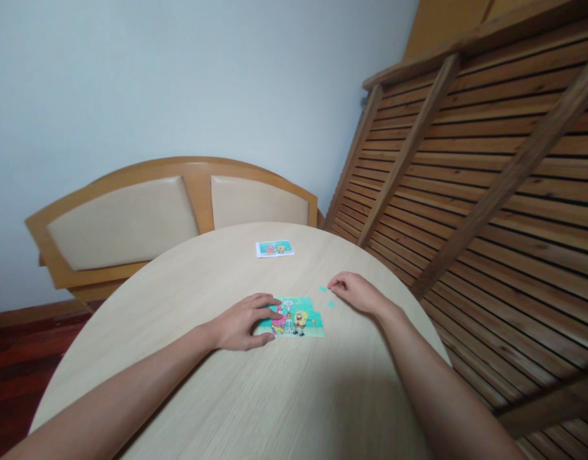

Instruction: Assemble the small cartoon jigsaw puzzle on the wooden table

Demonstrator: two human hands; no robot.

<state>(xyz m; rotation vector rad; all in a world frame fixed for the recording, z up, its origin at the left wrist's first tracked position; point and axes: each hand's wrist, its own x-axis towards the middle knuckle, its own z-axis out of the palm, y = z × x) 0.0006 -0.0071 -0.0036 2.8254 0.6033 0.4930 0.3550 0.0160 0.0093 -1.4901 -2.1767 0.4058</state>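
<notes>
A jigsaw puzzle (301, 317) with cartoon figures on a turquoise ground lies mostly joined on the table, its upper right corner uneven. My left hand (243, 321) rests with fingers spread over the puzzle's left side, covering part of it. To the right of the puzzle, my right hand (355, 291) is closed in a pinch low over the tabletop; whatever its fingertips hold, if anything, is too small to make out. Just left of those fingertips lies a loose turquoise puzzle piece (322, 289), and a second loose piece (331, 304) sits a little nearer to me.
A small picture card (274, 248) showing similar cartoon figures lies farther back on the round pale wooden table (202, 268). Behind the table stands a padded wooden headboard (198, 191) against the wall. Slatted wooden panels (466, 166) lean at the right, close to the table's edge.
</notes>
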